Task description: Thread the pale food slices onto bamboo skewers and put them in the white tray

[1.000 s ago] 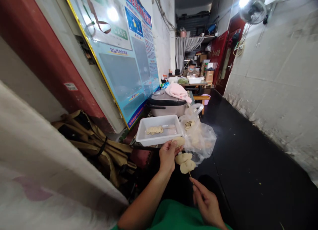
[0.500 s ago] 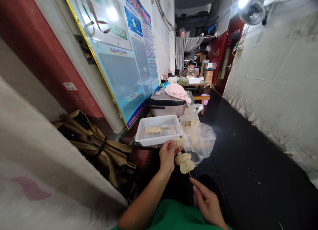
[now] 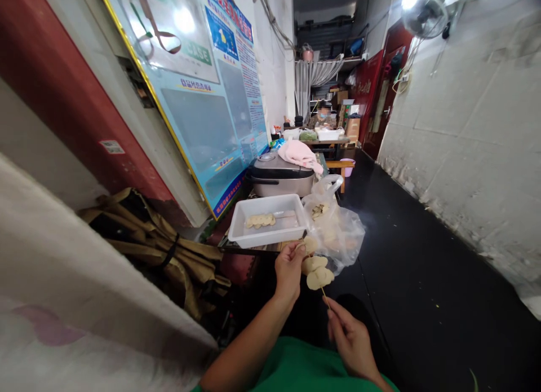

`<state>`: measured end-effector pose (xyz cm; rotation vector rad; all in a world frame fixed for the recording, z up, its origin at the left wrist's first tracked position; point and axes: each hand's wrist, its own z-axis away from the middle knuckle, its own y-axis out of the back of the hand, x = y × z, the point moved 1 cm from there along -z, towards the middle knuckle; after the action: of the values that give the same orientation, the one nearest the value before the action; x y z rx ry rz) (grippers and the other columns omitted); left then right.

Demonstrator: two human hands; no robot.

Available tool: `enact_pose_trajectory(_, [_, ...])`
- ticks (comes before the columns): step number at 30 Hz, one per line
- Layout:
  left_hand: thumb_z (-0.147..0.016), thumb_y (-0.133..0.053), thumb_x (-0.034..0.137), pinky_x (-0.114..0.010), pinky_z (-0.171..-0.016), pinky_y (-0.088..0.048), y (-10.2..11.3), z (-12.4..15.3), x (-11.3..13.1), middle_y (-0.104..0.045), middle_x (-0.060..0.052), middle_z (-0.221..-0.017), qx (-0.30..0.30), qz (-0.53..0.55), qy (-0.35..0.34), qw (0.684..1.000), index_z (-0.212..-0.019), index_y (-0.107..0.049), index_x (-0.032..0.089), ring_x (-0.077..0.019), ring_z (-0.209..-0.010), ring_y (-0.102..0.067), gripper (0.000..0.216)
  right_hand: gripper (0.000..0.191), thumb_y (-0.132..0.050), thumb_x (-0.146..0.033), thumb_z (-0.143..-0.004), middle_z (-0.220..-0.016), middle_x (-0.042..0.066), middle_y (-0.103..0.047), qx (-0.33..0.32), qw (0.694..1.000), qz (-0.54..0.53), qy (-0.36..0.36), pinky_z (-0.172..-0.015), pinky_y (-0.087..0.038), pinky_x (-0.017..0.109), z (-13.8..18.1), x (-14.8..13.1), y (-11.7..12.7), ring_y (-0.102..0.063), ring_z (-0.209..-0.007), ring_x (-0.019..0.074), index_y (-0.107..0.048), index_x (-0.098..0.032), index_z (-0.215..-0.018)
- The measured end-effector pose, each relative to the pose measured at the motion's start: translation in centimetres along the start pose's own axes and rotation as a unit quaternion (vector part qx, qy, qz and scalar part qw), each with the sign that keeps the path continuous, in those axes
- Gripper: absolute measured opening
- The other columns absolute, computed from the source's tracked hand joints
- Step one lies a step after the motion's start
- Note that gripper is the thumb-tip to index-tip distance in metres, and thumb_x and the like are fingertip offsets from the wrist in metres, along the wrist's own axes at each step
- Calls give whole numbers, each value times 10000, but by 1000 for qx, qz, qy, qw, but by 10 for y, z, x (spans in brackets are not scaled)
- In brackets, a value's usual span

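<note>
My right hand (image 3: 350, 331) pinches the lower end of a thin wooden skewer (image 3: 324, 295). Several pale, flat round slices (image 3: 320, 278) are threaded along it. At the skewer's upper end, the fingers of my left hand (image 3: 288, 271) are closed on one more pale slice (image 3: 310, 245); whether the stick passes through it is hard to see. Just beyond my left hand stands a white plastic tray (image 3: 236, 225), with a loaded skewer of overlapping slices (image 3: 260, 220) lying inside. A clear plastic bag (image 3: 346, 234) holding more slices sits to the tray's right.
Behind the tray is a grey lidded cooker (image 3: 281, 184) with a pink cloth (image 3: 298, 155) on top. Folded brown canvas (image 3: 177, 268) leans at left beside a wall board (image 3: 198, 127). A person (image 3: 323, 117) sits at the far table. Dark floor (image 3: 422, 268) extends right.
Both hands and the skewer have risen slightly. The slice in my left fingers has tilted and shifted a little to the right. The tray and bag stay in place.
</note>
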<state>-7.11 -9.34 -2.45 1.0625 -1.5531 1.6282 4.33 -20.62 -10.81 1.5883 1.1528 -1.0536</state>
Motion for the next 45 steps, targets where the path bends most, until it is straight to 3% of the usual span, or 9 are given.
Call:
enact_pose_trajectory(10, [-672,-726,389,-243,-681,-482,9,-4,5,-675,-49,-852,-63,38,71,995,-920,-603,152,-135,-722,-633,365,419,-461,-376,-907,-484,-37,-497,16,999,18,37,-403,-393,184,-4,-11,3,-459,-420,98,-638,-109,-1177])
enact_pose_trajectory(15, [-672,-731,407,-313,-771,-498,10,-12,14,-696,-95,-863,-179,72,171,966,-932,-651,130,-200,-823,-656,389,422,-469,-383,-901,-486,-39,-492,10,1000,2,15,-396,-373,184,-4,-10,3,-440,-421,96,-637,-109,-1175])
enact_pose_trajectory(24, [-719,-705,348,-313,-773,-501,13,-15,14,-700,-140,-918,-250,52,194,947,-931,-681,102,-228,-871,-659,325,474,-450,-416,-904,-499,-49,-457,-31,999,-26,-35,-420,-339,197,-2,-6,3,-404,-432,96,-604,-77,-1198])
enact_pose_trajectory(32, [-692,-732,324,-289,-704,-501,11,-17,14,-706,-143,-887,-252,29,207,945,-922,-688,90,-217,-775,-673,332,481,-456,-438,-896,-498,-53,-443,-25,998,-37,-52,-422,-332,202,-4,-9,3,-387,-433,96,-610,-91,-1192])
enact_pose_trajectory(41, [-746,-688,328,-334,-788,-504,5,-22,16,-695,-139,-928,-277,38,251,927,-953,-658,86,-224,-848,-663,320,469,-458,-429,-894,-506,-56,-432,-4,998,-38,-49,-425,-302,203,-7,-8,6,-359,-446,95,-616,-91,-1177])
enact_pose_trajectory(43, [-767,-657,380,-342,-815,-496,6,-26,15,-683,-135,-978,-253,39,242,936,-996,-641,106,-219,-891,-651,358,476,-461,-433,-889,-506,-55,-433,6,998,-38,-49,-426,-302,203,-8,-10,9,-359,-448,95,-617,-88,-1179])
enact_pose_trajectory(45, [-759,-659,400,-333,-838,-484,7,-33,17,-675,-121,-1003,-194,15,192,962,-1020,-627,127,-202,-919,-640,378,495,-473,-443,-878,-504,-56,-432,25,998,-37,-53,-422,-299,203,-9,-11,15,-357,-444,94,-618,-75,-1174])
